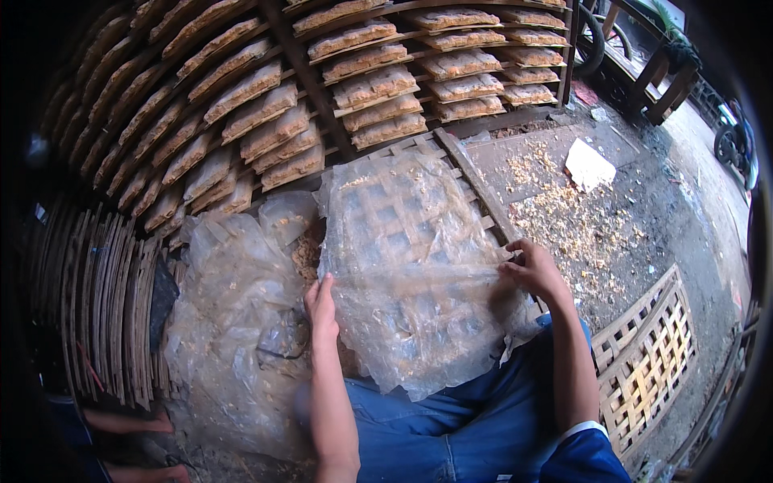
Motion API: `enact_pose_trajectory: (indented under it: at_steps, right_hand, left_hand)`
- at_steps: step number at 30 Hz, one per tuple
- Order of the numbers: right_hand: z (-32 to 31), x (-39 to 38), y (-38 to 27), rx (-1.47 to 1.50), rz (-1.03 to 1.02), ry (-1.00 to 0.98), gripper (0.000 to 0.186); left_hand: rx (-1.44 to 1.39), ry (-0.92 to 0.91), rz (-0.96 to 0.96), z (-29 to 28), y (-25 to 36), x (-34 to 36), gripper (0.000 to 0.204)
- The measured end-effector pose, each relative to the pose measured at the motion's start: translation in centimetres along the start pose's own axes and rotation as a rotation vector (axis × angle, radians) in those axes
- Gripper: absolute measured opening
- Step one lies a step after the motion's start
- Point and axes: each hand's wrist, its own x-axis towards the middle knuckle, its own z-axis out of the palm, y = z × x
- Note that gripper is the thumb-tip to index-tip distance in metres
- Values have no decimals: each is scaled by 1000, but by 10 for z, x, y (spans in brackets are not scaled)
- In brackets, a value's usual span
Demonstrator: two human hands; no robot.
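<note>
No txt, labels, brands, nos or signs legible anywhere in head cam view.

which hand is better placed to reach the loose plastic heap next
Left, most likely: the left hand is at the plastic sheet's left edge, close beside the plastic heap, while the right hand is across at the opposite edge, near the wooden strip.
</note>
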Motion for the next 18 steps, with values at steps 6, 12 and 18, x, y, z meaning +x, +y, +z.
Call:
enact_pose_trajectory:
  at_steps: [6,12,18]
  right_hand:
    - [1,-8,-14,274,60,-175,41]
    - [11,-10,-14,-182,-14,-137,51]
    - [20,-1,-9,-228,-26,-146,43]
  left_hand:
    - [-37,82,-72,-34,13,-15,37]
    - [-44,16,-178,-14,9,-46,36]
    - [750,144,220,-15,26,-52,45]
